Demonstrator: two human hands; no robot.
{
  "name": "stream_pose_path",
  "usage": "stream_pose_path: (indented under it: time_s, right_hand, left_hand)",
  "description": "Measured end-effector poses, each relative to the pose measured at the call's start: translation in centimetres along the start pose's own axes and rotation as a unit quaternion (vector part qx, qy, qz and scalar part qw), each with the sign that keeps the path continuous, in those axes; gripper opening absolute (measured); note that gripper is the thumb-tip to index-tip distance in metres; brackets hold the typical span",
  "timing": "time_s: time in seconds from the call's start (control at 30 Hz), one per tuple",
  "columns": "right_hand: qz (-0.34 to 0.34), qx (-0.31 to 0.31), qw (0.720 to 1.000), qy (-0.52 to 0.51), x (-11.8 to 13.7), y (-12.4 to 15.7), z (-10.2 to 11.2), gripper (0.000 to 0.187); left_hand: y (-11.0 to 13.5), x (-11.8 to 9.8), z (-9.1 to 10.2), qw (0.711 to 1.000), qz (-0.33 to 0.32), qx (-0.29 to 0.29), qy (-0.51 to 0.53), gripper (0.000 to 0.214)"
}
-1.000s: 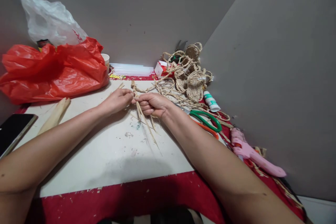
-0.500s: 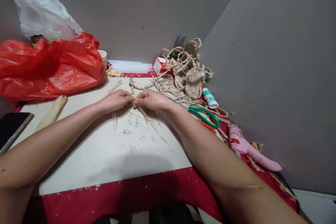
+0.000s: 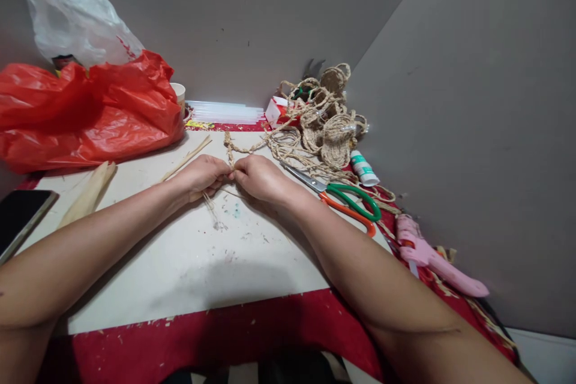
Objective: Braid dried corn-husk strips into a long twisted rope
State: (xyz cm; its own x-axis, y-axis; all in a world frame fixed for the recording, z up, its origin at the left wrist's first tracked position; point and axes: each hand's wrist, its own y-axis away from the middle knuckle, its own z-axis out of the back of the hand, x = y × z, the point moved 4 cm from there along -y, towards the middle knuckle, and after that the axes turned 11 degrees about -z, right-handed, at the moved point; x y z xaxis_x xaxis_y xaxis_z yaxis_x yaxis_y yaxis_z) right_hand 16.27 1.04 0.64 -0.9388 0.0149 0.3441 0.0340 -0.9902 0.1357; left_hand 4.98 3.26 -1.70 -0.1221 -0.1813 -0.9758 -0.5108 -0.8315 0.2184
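Observation:
My left hand [image 3: 207, 175] and my right hand [image 3: 256, 177] meet above the white board [image 3: 216, 264], fingers pinched together at the near end of a tan braided straw cord [image 3: 230, 155]. The cord runs away from my fingertips, bends at its far end and leads right toward a heap of the same cord. Loose straw strands [image 3: 209, 203] hang below my left hand. Each hand is closed on the braid's end; the exact grip of the fingertips is partly hidden. Scissors [image 3: 321, 186] with one green and one orange handle lie beside my right forearm.
Coiled braided cord [image 3: 336, 141] is heaped at the back right, near a white-and-green roll [image 3: 364, 169]. A pink glue gun [image 3: 432, 258] lies at right. Clear sticks [image 3: 225, 112] line the back. At left are a red plastic bag [image 3: 90, 120], flat straw leaves [image 3: 90, 192] and a phone [image 3: 22, 222].
My right hand has turned a little, and the loose strands that spread to the lower right are now mostly hidden. More of the scissors shows. The view has shifted slightly.

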Motion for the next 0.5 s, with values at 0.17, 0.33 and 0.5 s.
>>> stream_pose_path:
  time_s: [0.17,0.33,0.5]
  right_hand:
    - [0.021,0.045,0.999,-0.012,-0.2,0.1,0.4,0.024]
    - [0.053,0.032,0.998,-0.015,-0.6,0.2,1.8,0.024]
    - [0.056,0.044,0.997,-0.041,0.2,0.5,1.1,0.025]
  left_hand:
    - [-0.1,0.1,0.0,0.999,-0.024,-0.019,-0.014,0.021]
    - [-0.1,0.3,0.1,0.999,-0.03,-0.028,-0.022,0.016]
    - [0.0,0.2,0.1,0.999,-0.043,-0.029,0.004,0.024]
